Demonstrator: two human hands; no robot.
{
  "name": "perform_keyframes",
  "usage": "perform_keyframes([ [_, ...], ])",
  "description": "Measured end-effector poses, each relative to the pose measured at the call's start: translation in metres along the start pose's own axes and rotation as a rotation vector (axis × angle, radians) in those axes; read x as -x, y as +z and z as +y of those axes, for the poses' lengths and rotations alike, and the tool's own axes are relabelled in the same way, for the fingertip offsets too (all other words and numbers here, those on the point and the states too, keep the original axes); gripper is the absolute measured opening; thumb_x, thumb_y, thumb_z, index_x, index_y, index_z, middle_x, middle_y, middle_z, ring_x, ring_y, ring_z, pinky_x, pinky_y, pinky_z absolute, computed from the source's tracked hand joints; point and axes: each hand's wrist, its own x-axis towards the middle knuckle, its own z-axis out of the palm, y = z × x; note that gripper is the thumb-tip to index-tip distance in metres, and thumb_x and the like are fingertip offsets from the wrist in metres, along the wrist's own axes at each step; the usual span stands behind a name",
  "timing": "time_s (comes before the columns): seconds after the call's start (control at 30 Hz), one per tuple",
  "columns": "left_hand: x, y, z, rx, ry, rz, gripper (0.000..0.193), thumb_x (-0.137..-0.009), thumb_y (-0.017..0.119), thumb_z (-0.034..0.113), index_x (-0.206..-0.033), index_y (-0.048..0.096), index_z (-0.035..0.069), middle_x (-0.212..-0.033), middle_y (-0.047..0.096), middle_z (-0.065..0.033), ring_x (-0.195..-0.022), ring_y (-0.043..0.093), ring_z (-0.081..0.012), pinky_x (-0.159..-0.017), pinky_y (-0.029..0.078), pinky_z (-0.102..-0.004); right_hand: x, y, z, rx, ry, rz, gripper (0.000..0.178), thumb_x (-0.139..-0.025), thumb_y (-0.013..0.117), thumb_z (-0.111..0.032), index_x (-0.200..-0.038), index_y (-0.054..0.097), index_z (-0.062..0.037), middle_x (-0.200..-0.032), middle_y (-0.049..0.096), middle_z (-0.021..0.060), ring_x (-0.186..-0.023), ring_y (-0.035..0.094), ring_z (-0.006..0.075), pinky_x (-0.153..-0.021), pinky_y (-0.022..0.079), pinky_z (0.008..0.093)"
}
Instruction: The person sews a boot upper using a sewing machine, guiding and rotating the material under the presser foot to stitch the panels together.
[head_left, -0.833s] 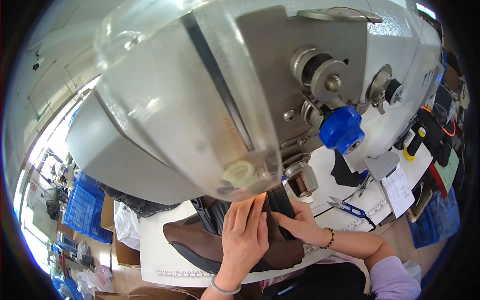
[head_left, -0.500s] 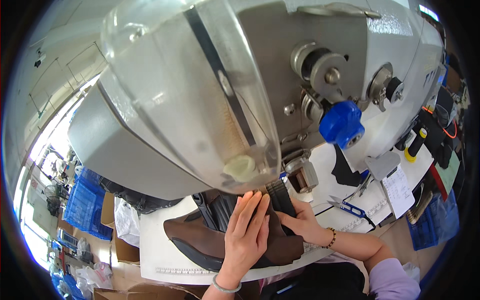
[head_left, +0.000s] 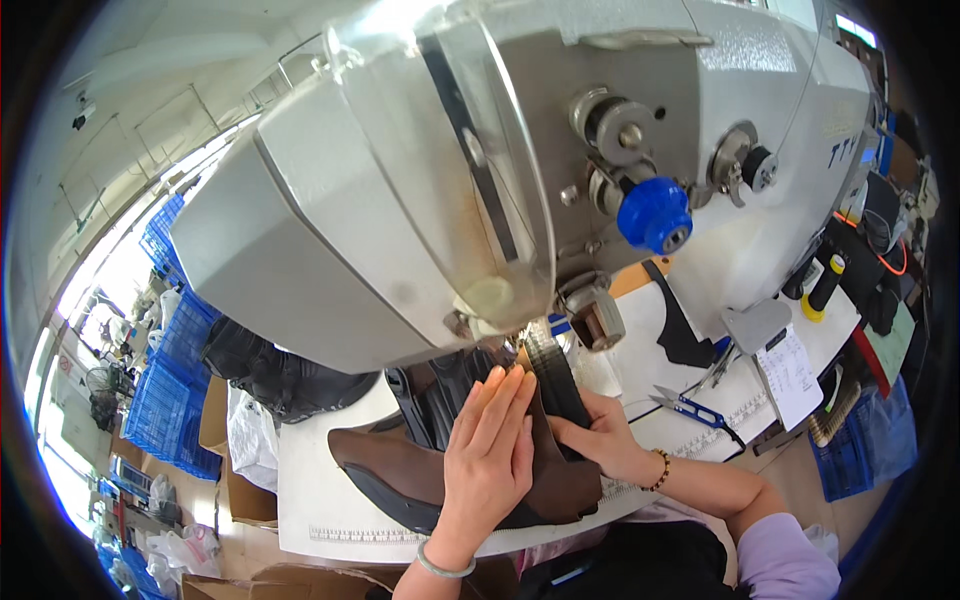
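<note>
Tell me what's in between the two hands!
In the head view, part of the brown-and-black workpiece lies between the left hand and the right hand.

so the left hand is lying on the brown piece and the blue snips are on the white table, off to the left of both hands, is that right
Not quite: the blue snips lie to the right of the left hand and right hand, as the head view shows. The brown piece and white table are as you say.
</note>
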Motion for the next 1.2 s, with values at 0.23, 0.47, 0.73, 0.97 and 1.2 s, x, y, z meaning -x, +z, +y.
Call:
perform_keyframes([
  [0.23,0.004,0.0,0.001,-0.012,-0.01,0.025,0.038,-0.076,0.056,-0.001,-0.113,0.057,-0.002,-0.118,0.054,-0.0112,-0.11,0.052,-0.0276,-0.097,0.041,-0.0398,0.002,0.001,0.007,-0.038,0.029,-0.004,0.02,-0.086,0.06,-0.006,-0.104,0.056,0.0021,-0.086,0.058,-0.0029,-0.076,0.049,0.0007,-0.062,0.043,0.0166],
  [0.47,-0.005,0.007,-0.003,-0.034,0.003,0.06,0.037,-0.075,0.058,0.0,-0.111,0.058,-0.002,-0.111,0.056,-0.0121,-0.104,0.054,-0.0294,-0.094,0.043,-0.0405,-0.01,-0.004,0.003,-0.008,0.022,0.026,0.018,-0.086,0.059,-0.007,-0.101,0.057,0.002,-0.083,0.058,-0.0033,-0.072,0.05,0.0006,-0.059,0.042,0.0161],
  [0.73,-0.001,0.009,0.0,-0.016,-0.107,0.083,0.027,-0.077,0.056,-0.002,-0.103,0.061,-0.003,-0.113,0.053,-0.0167,-0.108,0.052,-0.0346,-0.096,0.041,-0.044,-0.011,-0.002,0.0,-0.117,0.083,-0.014,0.02,-0.087,0.058,-0.007,-0.106,0.054,0.0004,-0.086,0.057,-0.0029,-0.075,0.049,0.0009,-0.062,0.041,0.0165],
  [0.97,0.006,0.014,-0.007,0.009,0.024,0.09,0.037,-0.075,0.059,-0.003,-0.112,0.06,0.001,-0.119,0.052,-0.0113,-0.113,0.05,-0.0316,-0.098,0.041,-0.0419,-0.007,-0.011,0.003,-0.133,0.1,-0.065,0.023,-0.089,0.055,-0.006,-0.11,0.051,0.0011,-0.09,0.056,-0.0023,-0.079,0.049,0.0018,-0.067,0.043,0.0179],
  [1.2,-0.001,0.004,0.0,0.056,-0.021,0.052,0.032,-0.078,0.053,-0.005,-0.11,0.06,-0.001,-0.115,0.057,-0.0123,-0.113,0.051,-0.0304,-0.1,0.038,-0.0411,-0.001,-0.009,0.005,-0.11,0.036,-0.091,0.023,-0.09,0.053,-0.004,-0.112,0.05,0.0015,-0.095,0.057,-0.0009,-0.083,0.05,0.0026,-0.07,0.044,0.0188],
])
